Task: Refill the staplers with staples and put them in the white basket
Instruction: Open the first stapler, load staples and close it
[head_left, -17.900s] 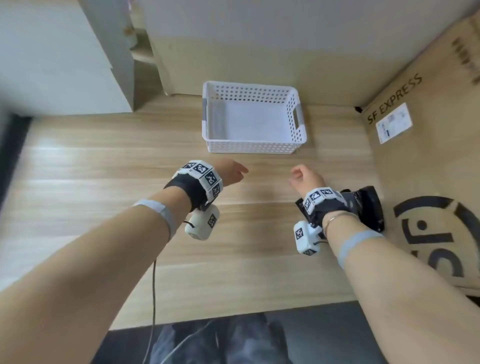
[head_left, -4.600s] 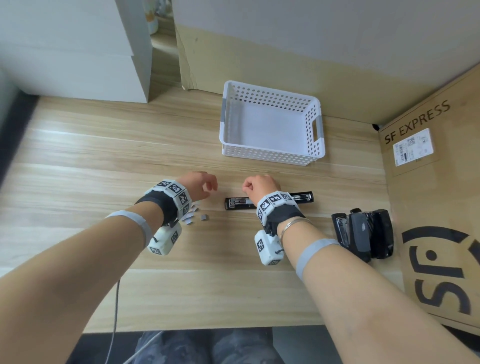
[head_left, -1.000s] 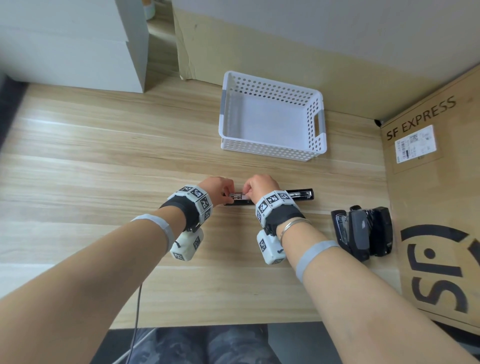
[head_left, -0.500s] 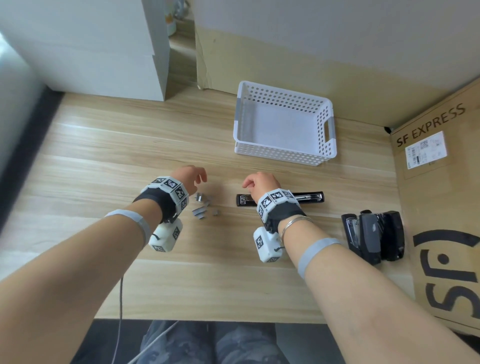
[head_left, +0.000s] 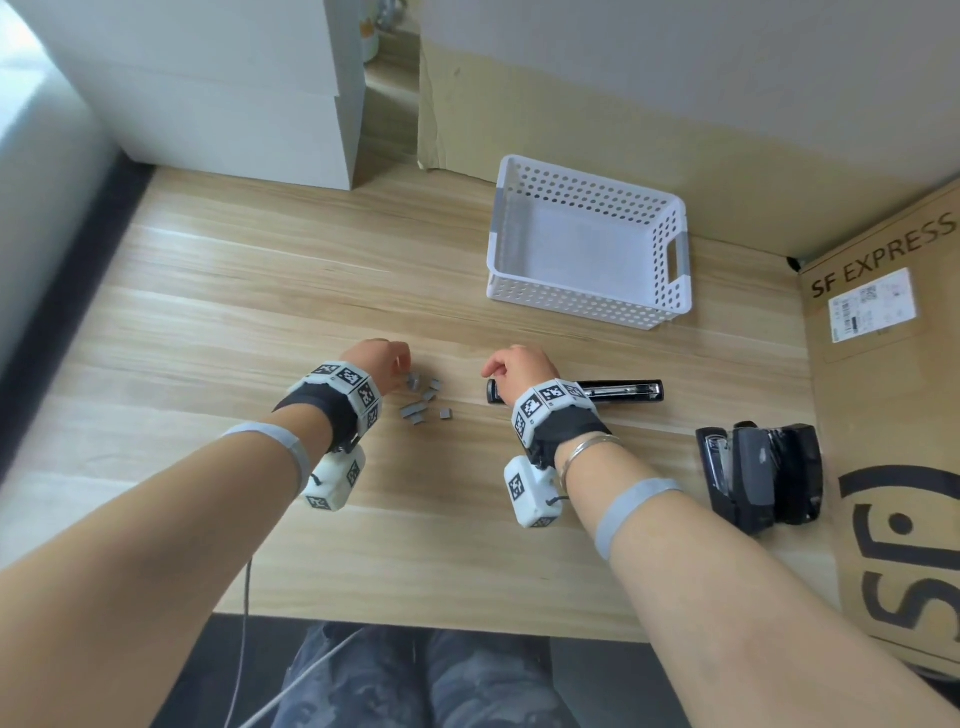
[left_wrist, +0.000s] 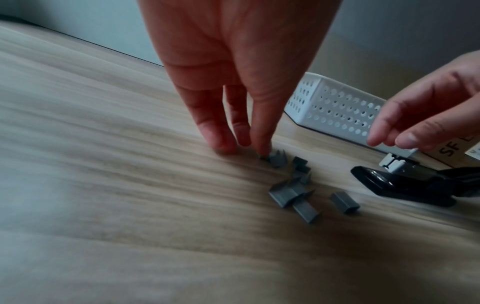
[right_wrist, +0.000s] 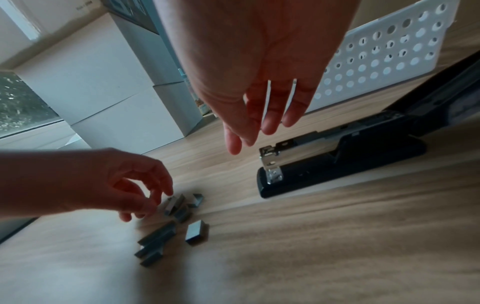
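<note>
A: Status, L hand (head_left: 382, 358)?
B: Fingertips (left_wrist: 261, 147) down on table (head_left: 260, 291), closing narrow on the far staple strip (left_wrist: 276, 159) of the staples (head_left: 423, 399). Contact seen; firm pinch can't be confirmed.
A: R hand (head_left: 519, 366)?
B: Relaxed, fingers loosely spread, holds nothing. Hovers over near end of open stapler (head_left: 618, 391).
A: Stapler position?
B: Flat on table, opened out, long axis running L–R, metal channel mouth (right_wrist: 270, 164) toward the staples. Staples lie just L of it; L hand is nearer to them.
A: Next move, est.?
B: Carry strip rightward, align w/ channel axis.
A: Other items?
B: Basket (head_left: 587, 304) beyond, nothing in it. Spare staplers (head_left: 758, 475) at R edge, beside box (head_left: 883, 415)
</note>
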